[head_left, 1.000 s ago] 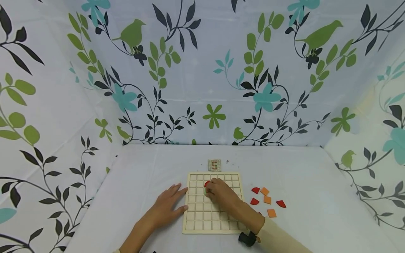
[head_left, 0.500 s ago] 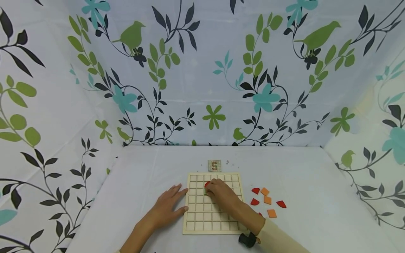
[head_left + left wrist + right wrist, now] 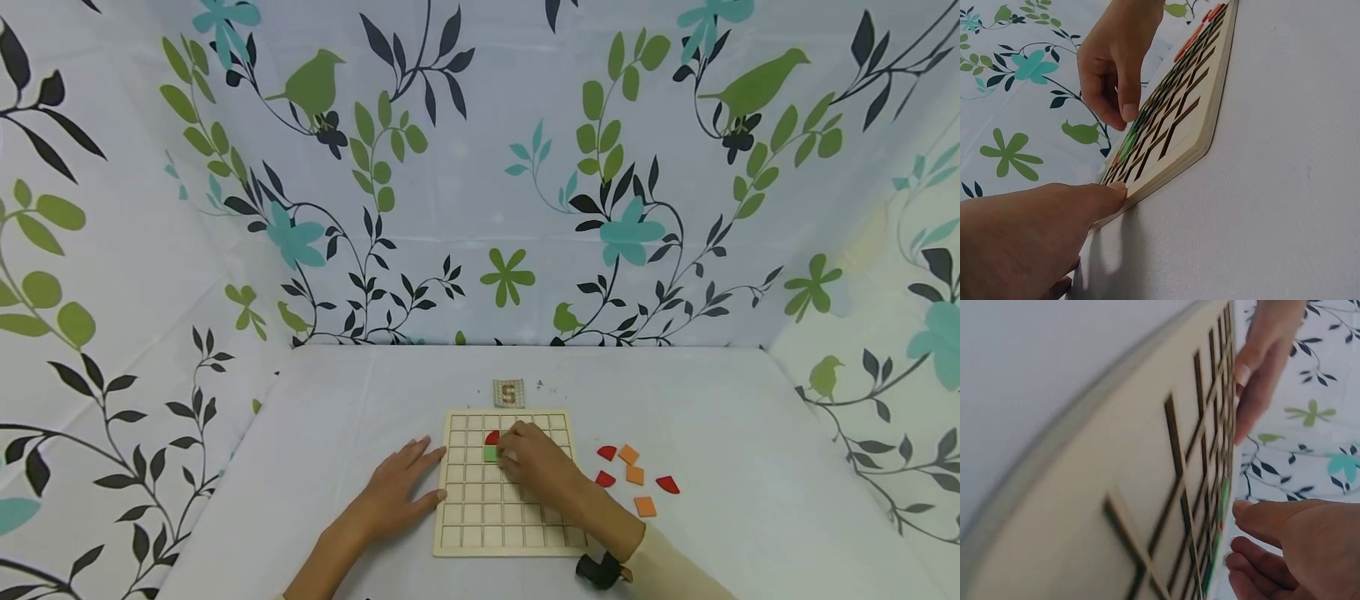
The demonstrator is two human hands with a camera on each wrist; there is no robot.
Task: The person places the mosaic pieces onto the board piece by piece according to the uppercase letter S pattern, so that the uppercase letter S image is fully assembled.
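Observation:
A pale wooden grid board (image 3: 472, 540) lies flat on the white table. One red quarter-circle piece (image 3: 492, 437) and a green square piece (image 3: 491, 454) sit in neighbouring cells in its upper half. Just right of them, my right hand (image 3: 542, 467) hovers over the board, fingers bent loosely, and no piece shows between thumb and fingers in the left wrist view. The cells beneath that hand are hidden in the head view. With fingers spread, my left hand (image 3: 397, 492) rests at the left edge of the board; its thumb (image 3: 1110, 197) touches the rim.
Right of the board lie several loose pieces, among them a red quarter-circle (image 3: 667, 484) and an orange square (image 3: 645, 507). Behind the board is a small square card (image 3: 508, 393) with a reddish figure. A patterned cloth (image 3: 450, 167) rises behind the table.
My right hand has drawn back slightly to the right, uncovering the green square and more of the red quarter-circle. The left hand stays in place.

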